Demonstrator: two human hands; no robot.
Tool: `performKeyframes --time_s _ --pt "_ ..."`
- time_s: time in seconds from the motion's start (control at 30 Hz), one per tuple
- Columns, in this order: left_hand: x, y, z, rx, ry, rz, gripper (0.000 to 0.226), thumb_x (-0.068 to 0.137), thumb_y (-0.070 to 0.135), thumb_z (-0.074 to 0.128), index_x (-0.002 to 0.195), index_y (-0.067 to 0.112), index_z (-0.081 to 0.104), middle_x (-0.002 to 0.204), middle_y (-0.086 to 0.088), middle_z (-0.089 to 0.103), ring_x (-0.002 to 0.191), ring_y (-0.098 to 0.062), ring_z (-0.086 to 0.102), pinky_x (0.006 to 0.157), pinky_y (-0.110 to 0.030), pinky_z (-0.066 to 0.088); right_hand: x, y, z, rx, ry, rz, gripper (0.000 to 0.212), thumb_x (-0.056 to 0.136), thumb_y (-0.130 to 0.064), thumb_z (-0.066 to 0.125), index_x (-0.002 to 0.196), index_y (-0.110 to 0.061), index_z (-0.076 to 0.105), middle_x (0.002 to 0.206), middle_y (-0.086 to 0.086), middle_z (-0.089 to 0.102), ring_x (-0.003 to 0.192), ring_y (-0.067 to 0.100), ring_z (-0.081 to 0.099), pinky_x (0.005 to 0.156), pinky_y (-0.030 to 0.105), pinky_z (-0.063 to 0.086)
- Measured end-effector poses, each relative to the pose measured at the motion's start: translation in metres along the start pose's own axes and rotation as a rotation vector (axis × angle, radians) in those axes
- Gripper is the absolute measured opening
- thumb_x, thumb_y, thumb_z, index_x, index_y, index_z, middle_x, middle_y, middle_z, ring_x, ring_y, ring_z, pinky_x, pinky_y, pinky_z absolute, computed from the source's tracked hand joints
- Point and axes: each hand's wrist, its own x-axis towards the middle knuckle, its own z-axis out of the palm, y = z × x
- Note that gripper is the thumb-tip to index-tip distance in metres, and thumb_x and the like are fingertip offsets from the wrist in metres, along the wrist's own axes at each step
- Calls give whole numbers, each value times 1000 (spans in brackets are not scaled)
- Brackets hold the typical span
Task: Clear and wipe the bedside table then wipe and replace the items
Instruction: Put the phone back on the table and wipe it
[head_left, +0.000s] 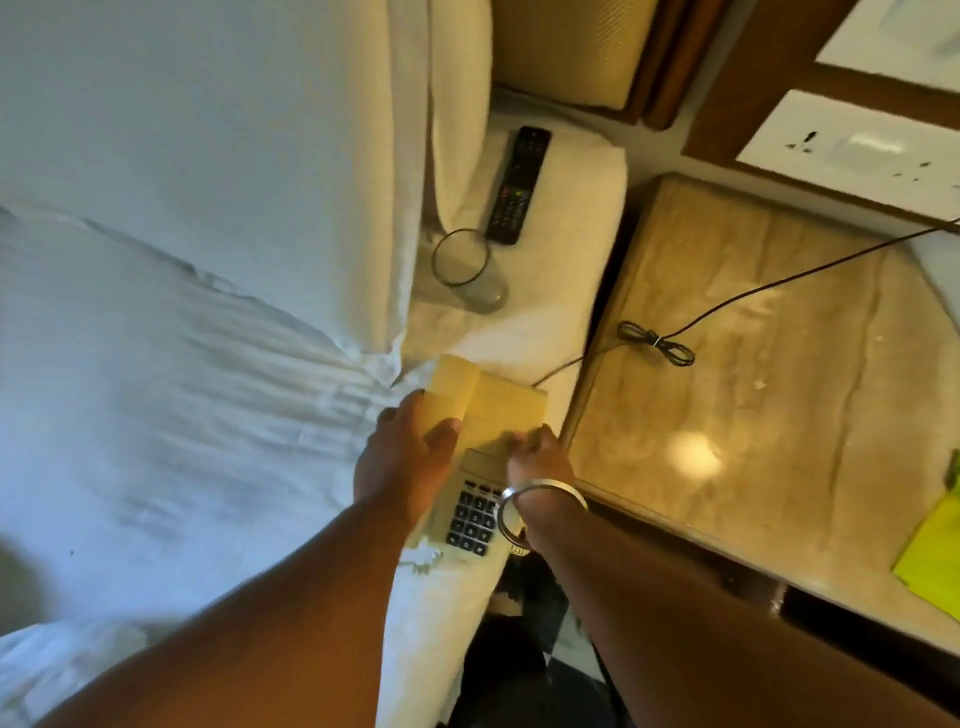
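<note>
From the head view, the telephone (483, 457) is seen on the bed (156, 415) edge, just beside the cleared surface (779, 389). It is grasped by the left hand (402, 457) over the handset; the right hand (537, 457) is pressed on the body, perhaps pinching a cloth, though that cannot be told. The remote (518, 185) and glass (465, 270) are parked further up. The cord (727, 306) is trailed across the surface, so slack should be kept while wiping, and the handset steadied.
</note>
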Motion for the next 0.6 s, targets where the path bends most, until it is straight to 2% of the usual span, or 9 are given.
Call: performKeyframes --time_s 0.1,0.17,0.23,0.37,0.47,0.6 --pt "-14 64 28 -27 -45 31 62 91 62 50 145 32 40 133 -3 57 118 -27 58 85 -35 44 14 9 -75 38 57 14 23 95 -30 46 108 -17 60 106 13 65 77 27 58 65 28 45" --pt "-17 120 60 -98 -76 30 66 87 69 50 141 33 45 134 2 59 117 -24 60 90 -37 49 34 17 -139 6 131 18 30 95 -31 46 119 -16 59 119 13 63 100 32 59 82 31 46" --pt "-17 169 95 -161 -110 29 61 85 70 51 131 29 54 127 0 64 112 -25 63 88 -40 53 58 23 -197 -32 210 17 36 96 -32 47 123 -11 57 126 14 60 113 35 54 90 32 41" --pt "-11 253 163 -260 -219 89 46 90 61 55 115 24 60 112 -3 69 102 -25 67 76 -33 50 118 44 -291 -42 280 13 40 94 -44 47 117 -15 62 122 11 63 111 33 56 95 38 44" --pt "16 302 206 -328 -264 124 51 86 61 60 117 20 63 113 -3 69 102 -24 67 81 -36 53 162 54 -336 -19 329 43 42 95 -45 44 115 -13 64 124 14 61 111 36 56 97 46 45" --pt "54 350 238 -350 -361 147 61 79 68 63 121 23 63 116 1 71 104 -22 67 89 -44 55 216 56 -376 25 384 86 48 99 -42 36 123 -6 57 131 18 54 118 38 50 103 46 39"
